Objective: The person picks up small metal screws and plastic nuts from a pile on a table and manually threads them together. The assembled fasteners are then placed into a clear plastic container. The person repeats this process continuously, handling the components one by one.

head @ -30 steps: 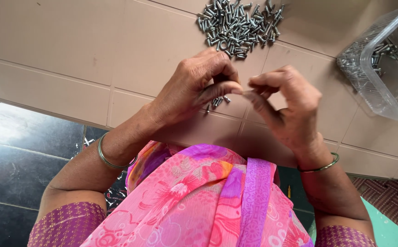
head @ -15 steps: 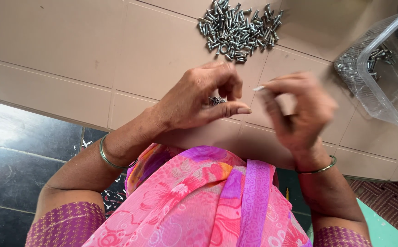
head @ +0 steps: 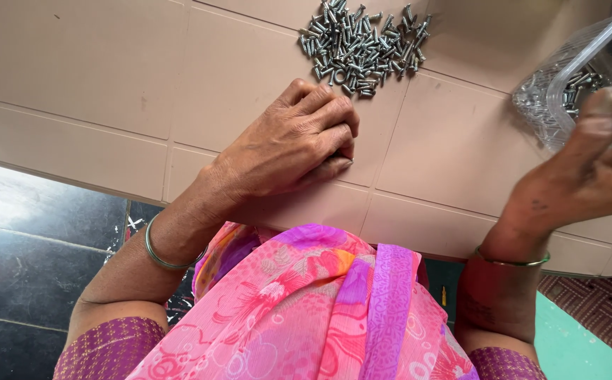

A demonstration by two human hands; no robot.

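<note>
While the two hands had been close together a moment before, pinching something small between them, they were now well apart. My left hand [head: 288, 144] rested low on the tan tiled top [head: 95, 84], fingers curled in as a loose fist; I could not tell if it hid any screws. My right hand [head: 591, 172] had swung far out to the right, up beside the clear plastic tub [head: 566, 91], fingertips bunched, but the blur kept me from seeing if it held anything. I judged that one small piece was finished and being put away, so the next one could begin.

Just past the left knuckles lay the pile of silver screws [head: 362, 46]. They pointed every which way, with no shared long line. More screws sat in the tub. Below my hands were the pink patterned cloth [head: 320, 309] and the dark floor [head: 31, 232].
</note>
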